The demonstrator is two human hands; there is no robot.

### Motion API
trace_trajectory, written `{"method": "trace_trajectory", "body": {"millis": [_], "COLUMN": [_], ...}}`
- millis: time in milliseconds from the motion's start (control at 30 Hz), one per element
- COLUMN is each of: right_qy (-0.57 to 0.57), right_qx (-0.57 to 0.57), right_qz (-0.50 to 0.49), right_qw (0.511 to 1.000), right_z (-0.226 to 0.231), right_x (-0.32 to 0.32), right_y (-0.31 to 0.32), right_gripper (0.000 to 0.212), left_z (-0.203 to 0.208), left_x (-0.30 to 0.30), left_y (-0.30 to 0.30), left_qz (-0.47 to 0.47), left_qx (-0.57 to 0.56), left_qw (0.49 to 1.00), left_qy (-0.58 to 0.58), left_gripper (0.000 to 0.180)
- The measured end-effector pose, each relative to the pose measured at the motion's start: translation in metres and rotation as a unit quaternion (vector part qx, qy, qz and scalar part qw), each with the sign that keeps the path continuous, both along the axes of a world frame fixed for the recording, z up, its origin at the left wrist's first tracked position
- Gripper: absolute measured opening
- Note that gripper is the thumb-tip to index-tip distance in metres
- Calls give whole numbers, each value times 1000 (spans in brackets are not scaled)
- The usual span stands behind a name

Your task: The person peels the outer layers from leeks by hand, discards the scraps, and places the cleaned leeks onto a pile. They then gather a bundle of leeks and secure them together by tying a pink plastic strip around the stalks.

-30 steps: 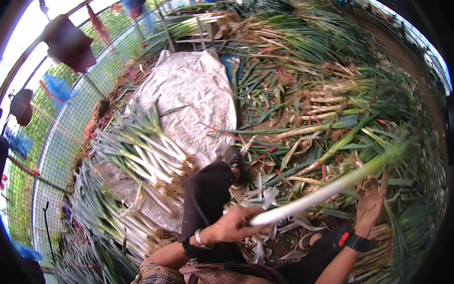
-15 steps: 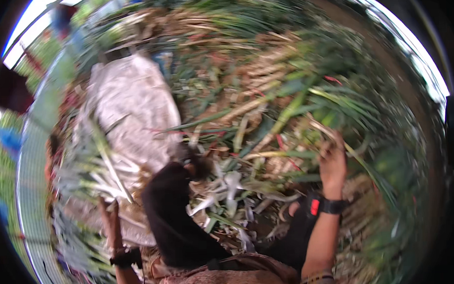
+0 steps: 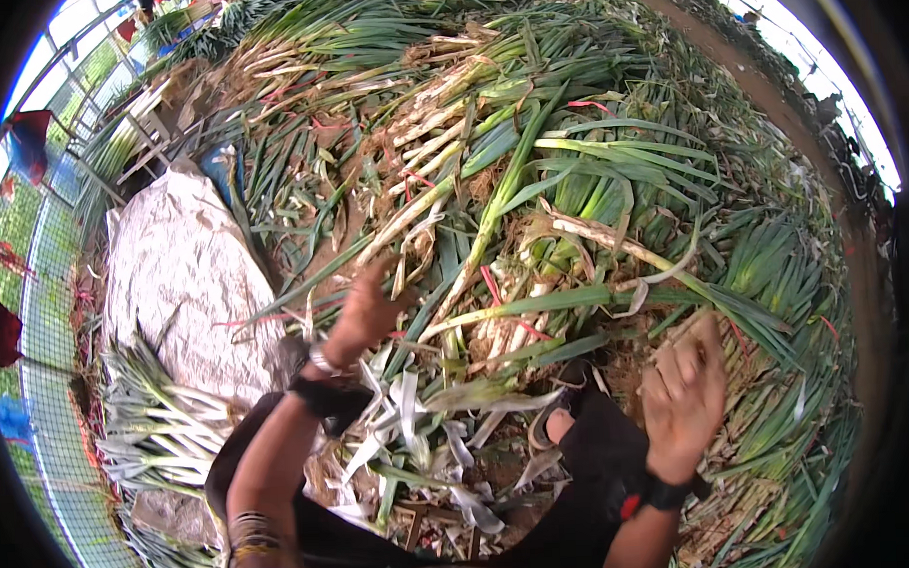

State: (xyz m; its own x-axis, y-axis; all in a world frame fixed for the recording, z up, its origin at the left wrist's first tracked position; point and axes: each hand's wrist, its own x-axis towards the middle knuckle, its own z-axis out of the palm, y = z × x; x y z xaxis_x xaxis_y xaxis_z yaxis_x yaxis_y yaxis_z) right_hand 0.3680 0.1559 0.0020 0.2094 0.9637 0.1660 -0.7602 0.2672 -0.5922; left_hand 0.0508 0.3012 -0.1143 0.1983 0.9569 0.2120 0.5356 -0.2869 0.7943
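My left hand point(image 3: 368, 312), slightly blurred, reaches over the middle of the pile with its fingers stretched out. Its fingertips are close to the pale stem of a long leek point(image 3: 417, 213); whether they touch it I cannot tell. On the right, my right hand point(image 3: 684, 388) hangs with loosely bent, parted fingers and nothing visible in them. Just beyond it lies a single leek point(image 3: 623, 244), slanting across the heap. Another leek point(image 3: 535, 306) lies crosswise between my hands. Cleaned leeks with white stems point(image 3: 179, 424) lie in a stack at the left.
A whitish sheet point(image 3: 188, 263) covers the ground at the left, beside a green mesh fence point(image 3: 63, 398). Peeled leaf scraps point(image 3: 409, 416) litter the ground between my legs. Unpeeled leeks point(image 3: 449, 114) heap up ahead, with red ties among them. A brown dirt path point(image 3: 706, 40) runs at the far right.
My left hand has moved from beside the cleaned leeks to the middle of the pile. My right hand has drawn back toward me, away from the slanting leek. The view has shifted.
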Motion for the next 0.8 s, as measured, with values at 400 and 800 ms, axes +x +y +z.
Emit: {"method": "trace_trajectory", "body": {"millis": [400,800], "right_qy": [85,72], "right_qx": [-51,-54], "right_qz": [-64,-39], "right_qw": [993,995], "right_z": [14,-1], "right_x": [56,39], "right_y": [-10,-12], "right_gripper": [34,39], "left_z": [-258,-200], "left_x": [132,114], "left_y": [97,-119], "left_qz": [90,60], "left_qx": [-160,-533], "left_qw": [979,810], "left_qy": [90,-237], "left_gripper": [76,31]}}
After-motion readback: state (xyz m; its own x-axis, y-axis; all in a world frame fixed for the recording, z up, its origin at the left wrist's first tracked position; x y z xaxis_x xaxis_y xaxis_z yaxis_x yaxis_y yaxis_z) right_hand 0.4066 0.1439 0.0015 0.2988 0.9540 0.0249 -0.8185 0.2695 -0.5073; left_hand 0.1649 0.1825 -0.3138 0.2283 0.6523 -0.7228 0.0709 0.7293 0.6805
